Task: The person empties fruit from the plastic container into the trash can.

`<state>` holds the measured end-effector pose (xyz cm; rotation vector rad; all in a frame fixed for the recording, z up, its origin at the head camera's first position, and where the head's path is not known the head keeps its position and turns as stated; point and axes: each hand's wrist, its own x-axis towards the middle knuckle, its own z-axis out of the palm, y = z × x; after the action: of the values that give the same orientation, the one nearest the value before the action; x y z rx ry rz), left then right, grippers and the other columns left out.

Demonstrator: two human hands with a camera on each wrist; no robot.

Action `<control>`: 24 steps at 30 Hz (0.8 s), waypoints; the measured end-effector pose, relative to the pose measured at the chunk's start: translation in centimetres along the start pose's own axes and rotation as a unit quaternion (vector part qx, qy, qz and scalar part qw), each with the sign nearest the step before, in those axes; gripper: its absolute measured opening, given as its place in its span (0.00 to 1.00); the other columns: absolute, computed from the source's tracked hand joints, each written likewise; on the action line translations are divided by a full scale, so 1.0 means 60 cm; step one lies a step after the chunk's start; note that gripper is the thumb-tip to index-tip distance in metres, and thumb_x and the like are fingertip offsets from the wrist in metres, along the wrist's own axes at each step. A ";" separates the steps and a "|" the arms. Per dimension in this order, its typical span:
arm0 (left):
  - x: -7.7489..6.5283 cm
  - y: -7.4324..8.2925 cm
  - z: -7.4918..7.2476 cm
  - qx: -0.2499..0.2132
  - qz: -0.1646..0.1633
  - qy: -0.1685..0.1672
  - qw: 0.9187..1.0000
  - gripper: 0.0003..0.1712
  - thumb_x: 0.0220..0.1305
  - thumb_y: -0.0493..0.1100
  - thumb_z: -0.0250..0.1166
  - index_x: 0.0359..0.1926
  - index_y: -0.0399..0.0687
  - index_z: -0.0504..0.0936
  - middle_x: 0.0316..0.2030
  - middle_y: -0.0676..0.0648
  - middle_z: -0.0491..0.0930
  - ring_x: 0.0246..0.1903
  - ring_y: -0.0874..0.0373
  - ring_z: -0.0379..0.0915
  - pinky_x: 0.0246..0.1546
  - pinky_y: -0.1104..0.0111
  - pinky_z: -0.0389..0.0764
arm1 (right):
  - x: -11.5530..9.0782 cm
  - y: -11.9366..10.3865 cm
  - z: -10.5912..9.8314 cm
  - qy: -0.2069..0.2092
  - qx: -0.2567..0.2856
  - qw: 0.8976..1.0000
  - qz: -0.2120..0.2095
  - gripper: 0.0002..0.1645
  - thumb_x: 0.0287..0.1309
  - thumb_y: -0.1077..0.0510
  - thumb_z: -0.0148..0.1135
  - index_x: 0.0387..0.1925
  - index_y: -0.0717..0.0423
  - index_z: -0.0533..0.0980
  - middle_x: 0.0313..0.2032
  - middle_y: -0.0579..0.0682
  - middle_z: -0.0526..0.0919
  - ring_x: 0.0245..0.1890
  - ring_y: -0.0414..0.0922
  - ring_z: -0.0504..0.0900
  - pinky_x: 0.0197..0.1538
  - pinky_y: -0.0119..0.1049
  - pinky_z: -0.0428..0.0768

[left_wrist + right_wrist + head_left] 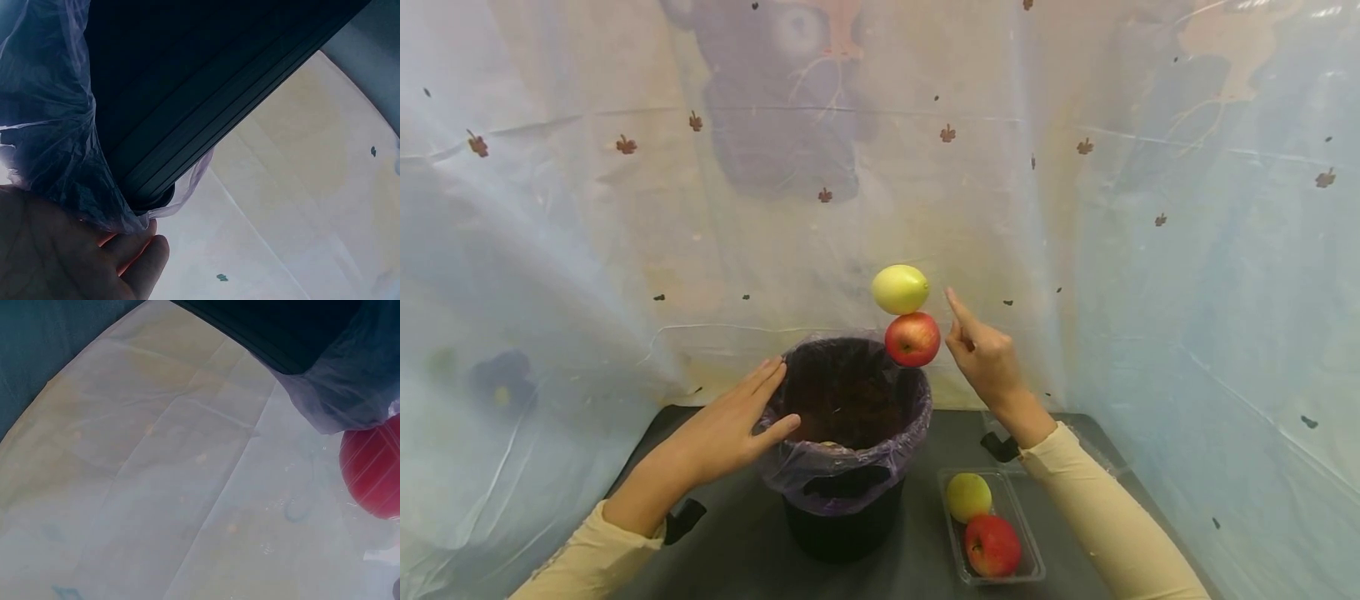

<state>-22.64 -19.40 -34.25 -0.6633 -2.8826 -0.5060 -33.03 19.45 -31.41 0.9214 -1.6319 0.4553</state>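
A black bin (842,533) lined with a purple translucent bag (898,442) stands in the middle of the head view. My left hand (730,425) rests at its left rim, fingers extended and touching the bag. Past the rear right rim, a lemon (900,289) sits above a red apple (913,339). Ribs of clear plastic cross the apple in the right wrist view, so both seem to lie in a tilted clear tray (381,555). Beside them, my right hand (988,358) appears to pinch that tray's edge, index finger raised; its grip is mostly hidden.
Right of the bin, another clear tray (1033,558) holds a round yellow fruit (968,497) and a red apple (992,546). A dark table (715,542) lies beneath. Patterned plastic curtains (880,167) close off the back and sides.
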 end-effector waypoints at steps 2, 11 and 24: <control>0.000 0.000 0.000 0.000 0.000 0.000 1.000 0.58 0.77 0.78 0.48 0.88 0.44 0.46 0.87 0.40 0.42 0.85 0.38 0.39 0.80 0.36 0.51 | 0.000 -0.001 0.001 0.000 0.001 1.000 -0.001 0.38 0.52 0.82 0.66 0.67 0.70 0.78 0.19 0.51 0.74 0.17 0.40 0.65 0.19 0.35 0.67; 0.000 0.001 -0.001 0.003 0.001 0.000 1.000 0.58 0.77 0.78 0.47 0.87 0.43 0.46 0.87 0.40 0.42 0.85 0.38 0.39 0.80 0.36 0.51 | -0.003 -0.003 0.004 0.001 0.006 1.000 0.003 0.35 0.56 0.78 0.63 0.67 0.68 0.79 0.19 0.50 0.73 0.17 0.41 0.64 0.19 0.37 0.65; 0.000 -0.001 0.001 -0.001 0.001 0.002 1.000 0.57 0.77 0.77 0.48 0.88 0.44 0.46 0.87 0.40 0.42 0.85 0.38 0.39 0.80 0.36 0.51 | -0.003 -0.006 0.009 0.006 -0.011 1.000 -0.007 0.35 0.57 0.78 0.63 0.67 0.66 0.79 0.19 0.49 0.71 0.17 0.40 0.61 0.17 0.37 0.63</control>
<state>-22.67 -19.46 -34.31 -0.6653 -2.8785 -0.5102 -33.11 18.87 -31.78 0.9114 -1.6156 0.4313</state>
